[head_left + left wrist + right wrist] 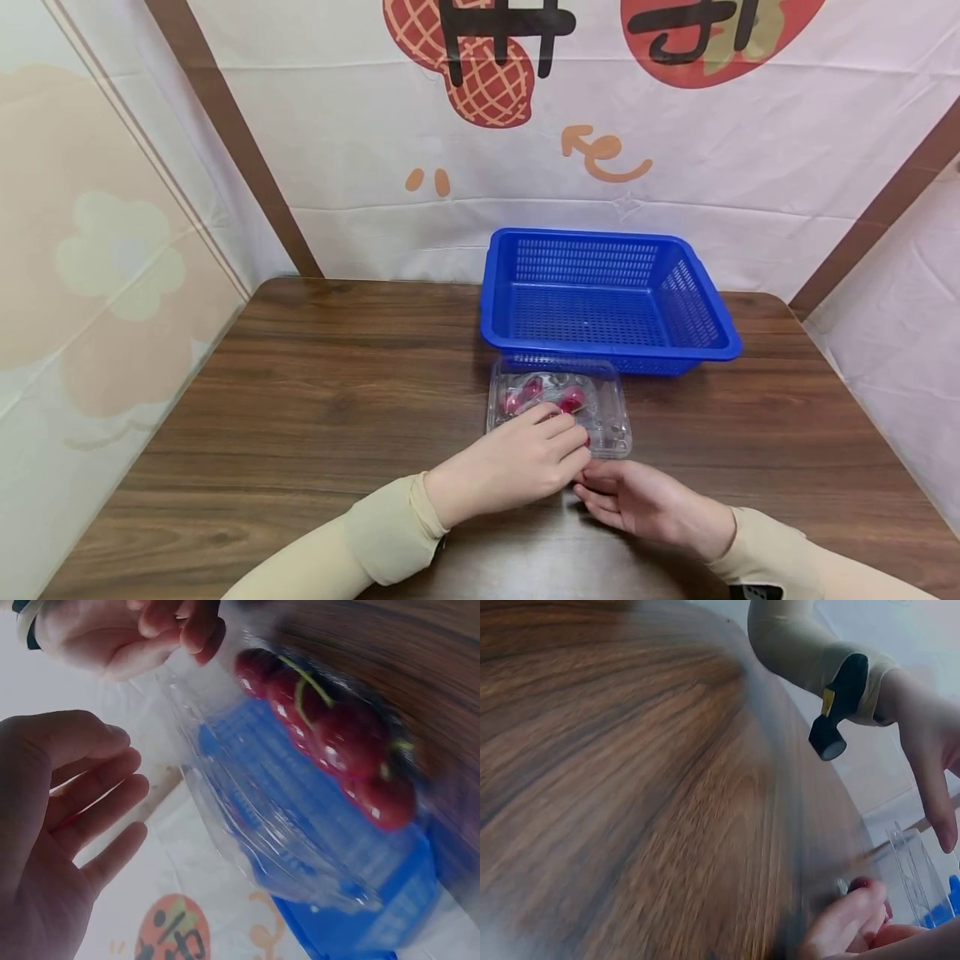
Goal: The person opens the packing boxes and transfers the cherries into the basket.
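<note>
A clear plastic box [617, 421] stands on the table, directly in front of the blue basket. Several dark red cherries [349, 742] with green stems lie together in it. My left hand [532, 454] reaches over the box's near side; in the left wrist view its fingers are loosely bent, with a gap between thumb and fingers. Close by, at the near right corner of the box, is my right hand [648, 504], palm turned inward and fingers curved. In the right wrist view a dark red cherry [862, 883] shows behind its fingertips; I cannot tell whether they pinch it.
The blue basket [495, 337] with slotted walls sits at the back of the brown wooden table [330, 400]. Behind it hangs a white printed cloth [337, 125]. A black wrist camera [840, 712] is strapped over the left sleeve.
</note>
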`<state>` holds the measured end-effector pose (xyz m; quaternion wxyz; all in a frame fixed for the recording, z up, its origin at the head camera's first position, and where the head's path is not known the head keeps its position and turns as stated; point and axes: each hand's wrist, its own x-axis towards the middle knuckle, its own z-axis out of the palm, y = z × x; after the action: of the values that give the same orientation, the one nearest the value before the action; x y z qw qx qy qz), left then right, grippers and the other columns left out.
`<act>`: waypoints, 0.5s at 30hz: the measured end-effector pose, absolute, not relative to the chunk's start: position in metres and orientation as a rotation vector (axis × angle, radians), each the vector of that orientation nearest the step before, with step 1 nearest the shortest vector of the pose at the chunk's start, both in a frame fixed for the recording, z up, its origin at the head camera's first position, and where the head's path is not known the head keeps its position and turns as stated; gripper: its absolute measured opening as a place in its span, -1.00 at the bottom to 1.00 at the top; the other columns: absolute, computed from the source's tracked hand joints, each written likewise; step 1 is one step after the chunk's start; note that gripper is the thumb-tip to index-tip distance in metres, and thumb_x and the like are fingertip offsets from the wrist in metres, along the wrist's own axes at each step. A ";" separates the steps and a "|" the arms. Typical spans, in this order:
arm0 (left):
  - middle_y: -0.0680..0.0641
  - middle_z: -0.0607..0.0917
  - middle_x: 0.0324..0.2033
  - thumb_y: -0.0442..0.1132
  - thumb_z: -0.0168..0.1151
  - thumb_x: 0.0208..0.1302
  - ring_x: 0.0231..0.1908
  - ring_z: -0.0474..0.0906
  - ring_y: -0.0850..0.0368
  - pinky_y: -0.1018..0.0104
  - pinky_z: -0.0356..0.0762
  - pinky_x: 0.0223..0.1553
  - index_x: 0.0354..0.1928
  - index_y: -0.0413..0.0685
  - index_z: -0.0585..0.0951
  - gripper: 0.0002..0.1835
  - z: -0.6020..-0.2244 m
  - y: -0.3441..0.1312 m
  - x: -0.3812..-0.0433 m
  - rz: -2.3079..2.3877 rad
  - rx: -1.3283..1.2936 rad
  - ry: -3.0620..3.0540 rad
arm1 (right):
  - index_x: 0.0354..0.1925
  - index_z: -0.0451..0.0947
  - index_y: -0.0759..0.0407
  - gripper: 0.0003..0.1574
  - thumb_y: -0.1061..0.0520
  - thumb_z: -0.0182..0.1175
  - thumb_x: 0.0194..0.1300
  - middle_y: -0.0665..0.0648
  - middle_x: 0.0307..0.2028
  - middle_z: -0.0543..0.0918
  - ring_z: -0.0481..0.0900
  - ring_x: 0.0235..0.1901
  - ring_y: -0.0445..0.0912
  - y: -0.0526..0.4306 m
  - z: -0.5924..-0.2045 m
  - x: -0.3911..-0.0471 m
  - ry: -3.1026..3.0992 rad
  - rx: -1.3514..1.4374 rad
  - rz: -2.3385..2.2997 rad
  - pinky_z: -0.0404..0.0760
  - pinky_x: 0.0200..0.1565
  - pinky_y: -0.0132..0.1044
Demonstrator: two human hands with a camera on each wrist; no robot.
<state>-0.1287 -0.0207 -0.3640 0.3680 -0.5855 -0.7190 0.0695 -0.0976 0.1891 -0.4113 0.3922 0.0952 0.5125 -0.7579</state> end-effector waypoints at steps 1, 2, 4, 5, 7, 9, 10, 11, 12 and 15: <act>0.11 0.55 -0.36 -0.34 -0.24 0.34 -0.27 0.49 0.17 0.30 0.47 -0.06 -0.37 0.06 0.54 -0.68 -0.363 -0.017 -0.129 0.174 -1.506 -1.838 | -0.20 0.48 -0.03 -0.86 0.10 -0.03 0.41 -0.11 -0.21 0.61 0.57 -0.18 -0.29 0.192 -0.411 -0.097 1.313 0.236 -1.911 0.54 -0.02 -0.42; 0.12 0.55 -0.36 -0.34 -0.25 0.35 -0.27 0.49 0.18 0.30 0.47 -0.07 -0.39 0.08 0.53 -0.67 -0.363 -0.014 -0.129 0.172 -1.508 -1.832 | -0.21 0.48 -0.04 -0.87 0.07 -0.03 0.41 -0.12 -0.21 0.61 0.56 -0.19 -0.29 0.195 -0.411 -0.097 1.326 0.237 -1.898 0.53 -0.03 -0.42; 0.12 0.55 -0.36 -0.32 -0.24 0.35 -0.28 0.48 0.18 0.31 0.46 -0.11 -0.39 0.10 0.54 -0.67 -0.362 -0.008 -0.130 0.185 -1.506 -1.830 | -0.21 0.47 -0.06 -0.88 0.05 -0.03 0.40 -0.14 -0.21 0.60 0.55 -0.19 -0.29 0.201 -0.411 -0.096 1.348 0.250 -1.886 0.52 -0.06 -0.41; 0.13 0.55 -0.36 -0.31 -0.22 0.36 -0.28 0.48 0.19 0.32 0.45 -0.13 -0.39 0.11 0.54 -0.68 -0.362 -0.005 -0.130 0.195 -1.505 -1.834 | -0.21 0.47 -0.07 -0.87 0.05 -0.03 0.41 -0.14 -0.21 0.60 0.55 -0.19 -0.29 0.204 -0.410 -0.096 1.356 0.249 -1.883 0.52 -0.07 -0.42; 0.13 0.55 -0.35 -0.29 -0.19 0.36 -0.27 0.48 0.19 0.33 0.43 -0.16 -0.37 0.12 0.55 -0.71 -0.362 0.000 -0.130 0.209 -1.505 -1.853 | -0.21 0.48 -0.07 -0.83 0.07 -0.08 0.42 -0.15 -0.22 0.60 0.54 -0.20 -0.29 0.210 -0.410 -0.096 1.372 0.247 -1.882 0.52 -0.09 -0.43; 0.14 0.56 -0.34 -0.26 -0.14 0.36 -0.25 0.48 0.20 0.34 0.41 -0.16 -0.34 0.12 0.56 -0.74 -0.362 0.006 -0.130 0.214 -1.507 -1.880 | -0.23 0.49 -0.08 -0.77 0.08 -0.13 0.43 -0.16 -0.24 0.61 0.55 -0.21 -0.29 0.215 -0.409 -0.096 1.384 0.254 -1.886 0.52 -0.12 -0.43; 0.15 0.57 -0.33 -0.24 -0.11 0.36 -0.24 0.48 0.20 0.34 0.40 -0.15 -0.32 0.12 0.57 -0.76 -0.363 0.009 -0.130 0.215 -1.507 -1.891 | -0.24 0.49 -0.08 -0.73 0.09 -0.17 0.44 -0.16 -0.25 0.62 0.55 -0.22 -0.30 0.217 -0.408 -0.096 1.381 0.247 -1.892 0.52 -0.13 -0.44; 0.16 0.58 -0.31 -0.22 -0.09 0.35 -0.22 0.48 0.21 0.35 0.40 -0.14 -0.31 0.12 0.58 -0.78 -0.364 0.012 -0.130 0.210 -1.509 -1.900 | -0.24 0.48 -0.08 -0.69 0.09 -0.22 0.45 -0.15 -0.26 0.62 0.55 -0.23 -0.30 0.220 -0.407 -0.097 1.376 0.243 -1.896 0.52 -0.14 -0.44; 0.17 0.58 -0.30 -0.21 -0.06 0.34 -0.21 0.48 0.22 0.35 0.39 -0.12 -0.30 0.13 0.58 -0.80 -0.364 0.015 -0.130 0.203 -1.512 -1.910 | -0.25 0.48 -0.08 -0.66 0.10 -0.26 0.46 -0.15 -0.27 0.62 0.56 -0.23 -0.30 0.222 -0.407 -0.097 1.368 0.244 -1.903 0.52 -0.15 -0.45; 0.18 0.59 -0.29 -0.15 -0.01 0.31 -0.18 0.49 0.23 0.35 0.38 -0.11 -0.29 0.15 0.59 -0.83 -0.367 0.023 -0.130 0.193 -1.522 -1.930 | -0.27 0.46 -0.09 -0.60 0.09 -0.34 0.48 -0.13 -0.30 0.62 0.56 -0.28 -0.30 0.226 -0.405 -0.098 1.345 0.236 -1.918 0.53 -0.18 -0.45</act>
<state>-0.1297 0.0232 -0.3665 0.3316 -0.5825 -0.7384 0.0740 -0.0977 0.2262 -0.4048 0.3836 0.0927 0.5277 -0.7522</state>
